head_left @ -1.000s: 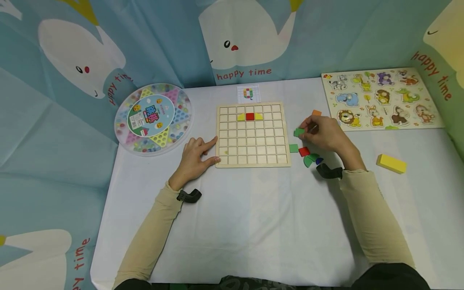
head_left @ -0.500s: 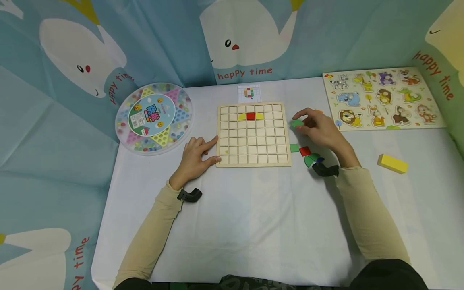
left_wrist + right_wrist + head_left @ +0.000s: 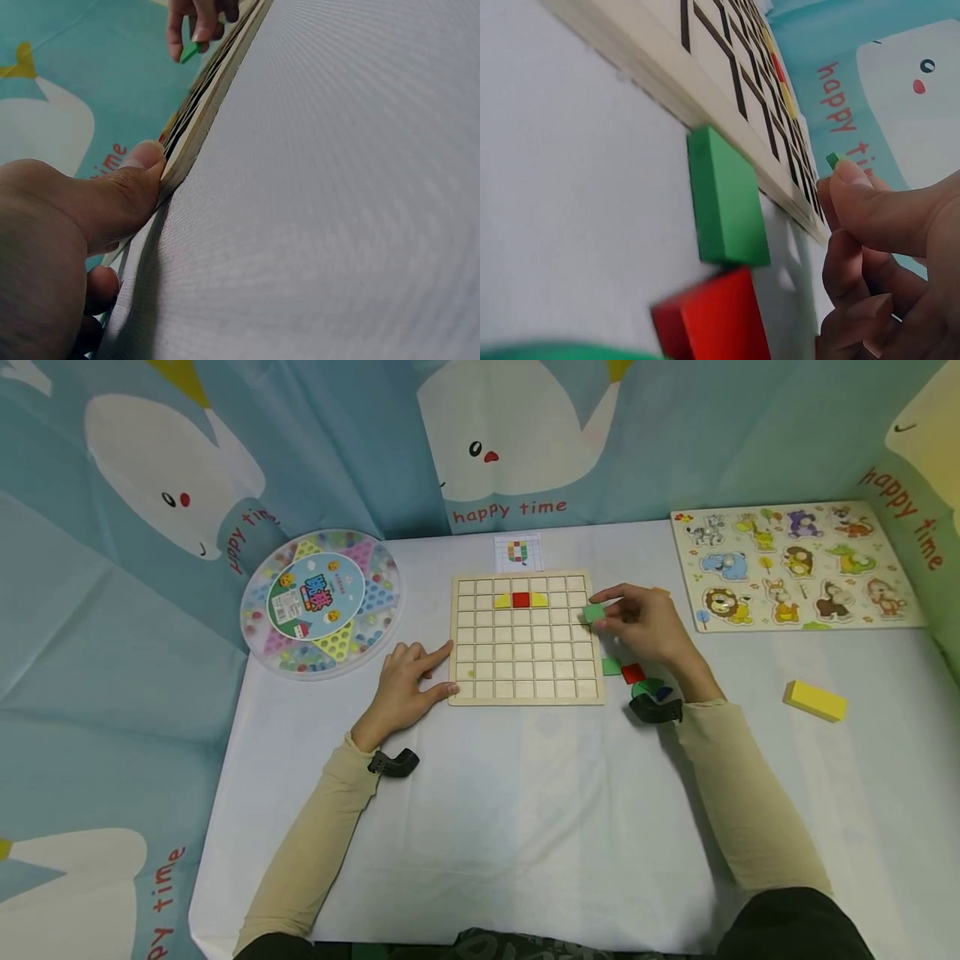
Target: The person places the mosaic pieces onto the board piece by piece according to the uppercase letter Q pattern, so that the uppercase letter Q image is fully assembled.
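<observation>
A wooden grid board (image 3: 525, 687) lies on the table, with a red square (image 3: 521, 600) between two yellow pieces (image 3: 502, 601) in its second row. My left hand (image 3: 402, 687) touches the board's left edge with the index finger and thumb spread apart. Over the right edge of the board, my right hand (image 3: 647, 625) pinches a green square block (image 3: 594, 613) between thumb and fingertips. Beside the board's lower right edge lie another green square block (image 3: 726, 196) and a red block (image 3: 724, 319). Green curved pieces (image 3: 642, 688) and a blue piece (image 3: 663, 693) lie nearby, partly hidden by the wrist camera.
A small pattern card (image 3: 517, 553) lies behind the board. To the left is a round Chinese checkers box (image 3: 317, 602). An animal puzzle board (image 3: 795, 564) sits at the back right, with a yellow block (image 3: 814, 701) in front. An orange piece (image 3: 661, 591) shows behind my right hand.
My right hand has carried the green square block leftwards from the loose pieces to above the board's right edge. The left hand stays against the board.
</observation>
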Demonstrator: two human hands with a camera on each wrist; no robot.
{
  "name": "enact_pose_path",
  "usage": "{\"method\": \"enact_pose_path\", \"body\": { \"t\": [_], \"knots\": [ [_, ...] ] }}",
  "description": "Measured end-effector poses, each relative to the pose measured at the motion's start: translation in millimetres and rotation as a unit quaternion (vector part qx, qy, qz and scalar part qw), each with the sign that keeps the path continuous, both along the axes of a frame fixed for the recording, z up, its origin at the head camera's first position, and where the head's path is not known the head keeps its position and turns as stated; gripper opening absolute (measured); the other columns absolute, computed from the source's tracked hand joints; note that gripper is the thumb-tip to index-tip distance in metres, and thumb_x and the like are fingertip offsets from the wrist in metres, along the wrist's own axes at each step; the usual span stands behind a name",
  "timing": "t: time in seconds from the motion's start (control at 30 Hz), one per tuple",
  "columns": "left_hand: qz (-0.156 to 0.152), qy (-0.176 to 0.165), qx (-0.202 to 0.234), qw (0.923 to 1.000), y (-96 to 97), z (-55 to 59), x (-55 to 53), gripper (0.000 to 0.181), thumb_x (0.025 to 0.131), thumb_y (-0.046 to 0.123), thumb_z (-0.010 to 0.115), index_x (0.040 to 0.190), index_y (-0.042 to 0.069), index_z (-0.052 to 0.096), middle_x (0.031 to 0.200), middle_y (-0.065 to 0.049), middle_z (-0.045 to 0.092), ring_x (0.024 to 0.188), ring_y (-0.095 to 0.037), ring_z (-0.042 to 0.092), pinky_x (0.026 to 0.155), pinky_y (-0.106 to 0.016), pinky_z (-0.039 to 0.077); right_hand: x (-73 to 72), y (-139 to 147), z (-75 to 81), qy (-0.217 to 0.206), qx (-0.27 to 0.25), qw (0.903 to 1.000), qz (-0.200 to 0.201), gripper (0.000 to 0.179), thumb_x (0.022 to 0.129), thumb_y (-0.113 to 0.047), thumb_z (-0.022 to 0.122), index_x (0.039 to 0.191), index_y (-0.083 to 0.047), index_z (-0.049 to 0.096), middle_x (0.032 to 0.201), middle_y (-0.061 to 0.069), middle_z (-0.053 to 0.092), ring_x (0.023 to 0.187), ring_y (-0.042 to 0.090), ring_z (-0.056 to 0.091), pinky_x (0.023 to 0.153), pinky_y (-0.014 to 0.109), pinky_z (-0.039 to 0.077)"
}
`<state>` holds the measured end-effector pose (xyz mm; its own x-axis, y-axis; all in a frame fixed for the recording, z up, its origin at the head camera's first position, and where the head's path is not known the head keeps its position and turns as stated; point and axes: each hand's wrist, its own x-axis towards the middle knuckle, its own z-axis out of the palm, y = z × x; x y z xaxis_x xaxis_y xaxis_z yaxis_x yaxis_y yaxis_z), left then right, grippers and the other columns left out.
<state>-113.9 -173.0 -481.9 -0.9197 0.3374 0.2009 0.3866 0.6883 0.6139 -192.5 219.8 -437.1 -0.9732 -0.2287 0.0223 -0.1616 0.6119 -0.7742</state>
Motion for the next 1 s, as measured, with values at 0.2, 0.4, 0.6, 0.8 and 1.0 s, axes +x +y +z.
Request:
{"method": "enact_pose_path", "body": {
  "t": [0.2, 0.4, 0.6, 0.8, 1.0],
  "knots": [
    [0.003, -0.010, -0.005, 0.9999, 0.8, 1.4, -0.4, 0.074, 0.088, 0.030, 0.088, 0.152, 0.010, 0.058, 0.084, -0.006, 0.046, 0.083, -0.022, 0.031, 0.082, -0.038, 0.022, -1.5, -8.9, -1.1, -0.009, 0.000, 0.9999, 0.006, 0.029, 0.099, -0.011, 0.076, 0.128, -0.011, 0.074, 0.106, 0.019, 0.074, 0.087, 0.017, 0.064, 0.072, 0.018, 0.045],
    [0.004, -0.008, -0.007, 0.9999, 1.4, 1.7, -0.2, 0.074, 0.087, 0.030, 0.088, 0.152, 0.010, 0.058, 0.084, -0.006, 0.047, 0.082, -0.020, 0.030, 0.081, -0.038, 0.022, -5.1, -17.0, -4.4, -0.004, 0.005, 0.9998, 0.018, 0.027, 0.098, -0.011, 0.078, 0.125, -0.010, 0.077, 0.105, 0.017, 0.074, 0.090, 0.024, 0.065, 0.075, 0.020, 0.045],
    [0.005, -0.009, -0.008, 0.9999, 1.0, 1.2, 0.1, 0.074, 0.088, 0.029, 0.088, 0.153, 0.010, 0.057, 0.084, -0.006, 0.046, 0.082, -0.020, 0.030, 0.081, -0.037, 0.022, -7.7, -23.9, -7.3, -0.005, 0.000, 0.9997, 0.025, 0.028, 0.095, -0.011, 0.081, 0.123, -0.009, 0.079, 0.104, 0.016, 0.075, 0.089, 0.024, 0.064, 0.076, 0.019, 0.046],
    [0.004, -0.009, -0.010, 0.9999, 1.2, 2.5, 0.1, 0.074, 0.087, 0.029, 0.088, 0.153, 0.010, 0.058, 0.083, -0.006, 0.046, 0.082, -0.022, 0.032, 0.080, -0.037, 0.023, -8.6, -29.1, -7.1, -0.009, 0.000, 0.9998, 0.018, 0.029, 0.093, -0.015, 0.084, 0.122, -0.010, 0.081, 0.108, 0.017, 0.074, 0.089, 0.025, 0.060, 0.073, 0.022, 0.044],
    [0.006, -0.011, -0.011, 0.9999, 1.3, 3.1, 0.3, 0.074, 0.088, 0.029, 0.088, 0.153, 0.010, 0.058, 0.083, -0.005, 0.046, 0.082, -0.022, 0.032, 0.080, -0.037, 0.023, -12.1, -34.5, -8.3, 0.000, 0.007, 0.9998, 0.021, 0.031, 0.090, -0.013, 0.087, 0.121, -0.010, 0.081, 0.119, 0.015, 0.074, 0.088, 0.024, 0.056, 0.071, 0.025, 0.041]
  ]
}}
